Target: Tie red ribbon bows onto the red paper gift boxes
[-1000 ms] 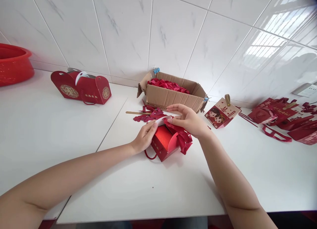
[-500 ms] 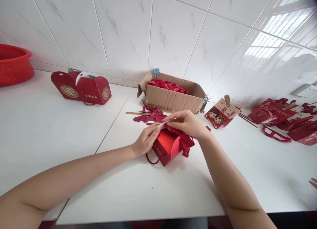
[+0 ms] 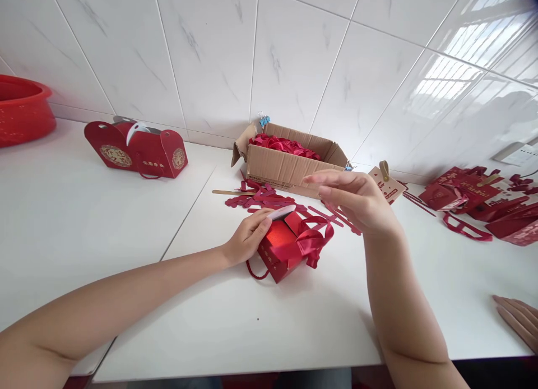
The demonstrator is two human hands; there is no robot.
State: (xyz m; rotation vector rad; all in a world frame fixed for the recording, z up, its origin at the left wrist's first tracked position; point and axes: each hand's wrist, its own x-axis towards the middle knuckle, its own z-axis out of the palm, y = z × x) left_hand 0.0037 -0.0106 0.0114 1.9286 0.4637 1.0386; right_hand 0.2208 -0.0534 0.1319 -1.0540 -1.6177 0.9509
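Note:
A small red gift box [image 3: 271,260] with gold lettering and a rope handle [image 3: 256,273] sits on the white table in front of me. My left hand [image 3: 247,237] grips its left side, the thumb near a raised pale flap [image 3: 281,212]. Loops of shiny red ribbon [image 3: 309,243] lie over the box's right side and hang off it. Raised to the right of the box, my right hand [image 3: 351,201] has its fingers stretched out, and nothing shows between them.
Behind stands a cardboard carton [image 3: 290,165] of red ribbons, with loose red strips [image 3: 269,197] before it. Another red box [image 3: 138,153] and a red basin [image 3: 25,111] are at left. To the right are a pink box [image 3: 389,190], several red bags [image 3: 466,190] and another person's hand [image 3: 519,319].
My right hand has let go of the ribbon and lifted away to the right. The ribbon now lies looser over the box. Another person's hand has come further in at right.

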